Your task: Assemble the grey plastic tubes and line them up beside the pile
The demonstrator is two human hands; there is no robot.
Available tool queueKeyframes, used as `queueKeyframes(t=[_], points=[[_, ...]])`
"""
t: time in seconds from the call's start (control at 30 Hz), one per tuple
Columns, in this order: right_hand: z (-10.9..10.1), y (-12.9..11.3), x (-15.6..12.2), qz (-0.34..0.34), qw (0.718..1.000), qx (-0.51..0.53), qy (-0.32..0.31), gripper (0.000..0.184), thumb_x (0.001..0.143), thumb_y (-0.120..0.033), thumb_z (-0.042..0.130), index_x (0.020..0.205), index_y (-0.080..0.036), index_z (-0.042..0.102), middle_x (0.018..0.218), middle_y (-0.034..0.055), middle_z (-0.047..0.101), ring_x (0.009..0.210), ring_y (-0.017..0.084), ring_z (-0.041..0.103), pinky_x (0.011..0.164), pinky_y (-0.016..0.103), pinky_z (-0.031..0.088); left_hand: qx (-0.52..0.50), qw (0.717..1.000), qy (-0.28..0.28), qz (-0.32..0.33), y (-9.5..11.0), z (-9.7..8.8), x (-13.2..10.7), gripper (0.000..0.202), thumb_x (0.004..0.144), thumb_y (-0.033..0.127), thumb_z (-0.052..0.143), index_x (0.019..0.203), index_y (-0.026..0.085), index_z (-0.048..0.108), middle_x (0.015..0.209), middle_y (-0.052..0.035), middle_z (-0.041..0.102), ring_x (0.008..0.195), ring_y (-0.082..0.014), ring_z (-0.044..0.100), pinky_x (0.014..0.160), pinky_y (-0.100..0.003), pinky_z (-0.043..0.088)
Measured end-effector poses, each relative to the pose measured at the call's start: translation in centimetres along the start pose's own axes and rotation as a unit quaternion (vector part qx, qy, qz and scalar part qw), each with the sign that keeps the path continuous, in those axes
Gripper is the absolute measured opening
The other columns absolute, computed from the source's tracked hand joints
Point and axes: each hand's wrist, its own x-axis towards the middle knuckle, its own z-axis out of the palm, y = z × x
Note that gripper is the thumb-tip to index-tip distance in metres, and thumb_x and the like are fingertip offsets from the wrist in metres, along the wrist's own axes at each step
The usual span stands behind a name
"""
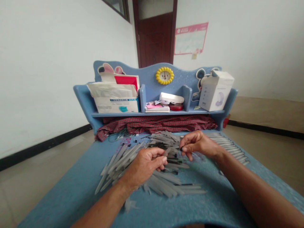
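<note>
My left hand (147, 164) is closed around a frosted, see-through plastic tube (167, 151), slim like a pen barrel, with one end pointing up and right. A short distance to its right, my right hand (199, 144) pinches a small black cap-like piece (181, 149) between thumb and fingertips. The two pieces are apart. Beneath and around both hands spreads a loose pile of similar frosted tubes (163, 185), with several small black pieces (175, 173) among them. More tubes (116, 166) lie slanted to the left of my left hand.
Beyond my right forearm, frosted tubes lie in a neat row (229, 146) on the blue table (78, 186). A checked cloth (152, 124) is bunched under the blue shelf (147, 114), which holds a mask box (116, 104), a white carton (216, 91) and papers (156, 109).
</note>
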Motion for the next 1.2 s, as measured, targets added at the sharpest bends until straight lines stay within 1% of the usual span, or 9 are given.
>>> queueKeyframes(t=[0.07,0.17,0.33,0.7,0.87,1.0,1.1,1.2], points=[[0.5,0.1,0.1,-0.028,0.998,0.047,0.011,0.020,0.066,-0.026,0.072,0.076,-0.010,0.063,0.065,0.0043,0.068,0.043,0.011,0.059,0.042,0.020,0.046,0.008,1.000,-0.011,-0.004,0.0,0.1,-0.1,0.018,0.072,0.025,0.056,0.080,0.012,0.065,0.067,-0.0017,0.064,0.056,-0.0097,0.055,0.055,-0.022,0.043],[1.3,0.3,0.3,-0.046,0.995,0.081,0.027,0.019,0.066,-0.024,0.073,0.076,-0.011,0.064,0.064,0.0042,0.068,0.043,0.011,0.059,0.042,0.022,0.048,0.015,1.000,-0.023,-0.001,-0.1,0.2,-0.2,0.017,0.072,0.024,0.056,0.080,0.012,0.066,0.066,-0.0009,0.063,0.055,-0.0093,0.054,0.054,-0.021,0.043],[2.1,0.4,0.4,-0.058,0.994,0.088,0.039,0.019,0.065,-0.025,0.074,0.075,-0.011,0.065,0.062,0.0031,0.067,0.042,0.011,0.059,0.041,0.021,0.047,0.024,0.999,-0.036,0.005,-0.2,0.3,-0.2,0.016,0.072,0.023,0.055,0.078,0.012,0.065,0.065,-0.0001,0.062,0.054,-0.0088,0.053,0.053,-0.020,0.042],[2.9,0.5,0.5,-0.062,0.994,0.088,0.031,0.017,0.067,-0.023,0.072,0.077,-0.011,0.066,0.064,0.0036,0.068,0.042,0.011,0.060,0.041,0.021,0.046,0.010,0.999,-0.041,-0.005,-0.2,0.4,-0.2,0.016,0.071,0.026,0.057,0.077,0.013,0.063,0.064,0.0003,0.062,0.053,-0.0093,0.054,0.052,-0.021,0.043],[3.1,0.7,0.5,-0.060,0.995,0.073,0.031,0.018,0.068,-0.026,0.072,0.075,-0.011,0.065,0.063,0.0032,0.068,0.042,0.010,0.058,0.041,0.020,0.045,-0.008,0.998,-0.057,-0.025,0.0,0.4,-0.4,0.016,0.072,0.029,0.056,0.073,0.014,0.062,0.063,0.0008,0.061,0.050,-0.0088,0.052,0.050,-0.021,0.042],[3.2,0.8,0.6,-0.054,0.997,0.048,0.039,0.021,0.069,-0.030,0.071,0.074,-0.011,0.063,0.063,0.0030,0.066,0.042,0.010,0.058,0.040,0.019,0.044,-0.035,0.996,-0.074,-0.025,-0.1,0.3,-0.5,0.018,0.074,0.030,0.055,0.069,0.013,0.060,0.063,0.0004,0.060,0.048,-0.0078,0.051,0.049,-0.021,0.042],[3.1,0.8,0.6,-0.048,0.998,0.000,0.048,0.023,0.069,-0.032,0.070,0.074,-0.011,0.063,0.060,0.0013,0.064,0.042,0.009,0.057,0.040,0.018,0.043,-0.033,0.996,-0.076,-0.027,-0.3,0.3,-0.4,0.018,0.074,0.030,0.054,0.069,0.013,0.060,0.062,0.0003,0.060,0.047,-0.0075,0.049,0.048,-0.021,0.041],[3.0,0.7,0.5,-0.044,0.996,-0.064,0.043,0.027,0.069,-0.037,0.069,0.073,-0.011,0.062,0.057,-0.0009,0.060,0.042,0.008,0.056,0.040,0.017,0.040,0.004,0.997,-0.067,-0.031,-0.3,0.3,-0.4,0.017,0.073,0.029,0.054,0.067,0.014,0.059,0.061,0.0012,0.059,0.048,-0.0080,0.050,0.048,-0.021,0.041]])
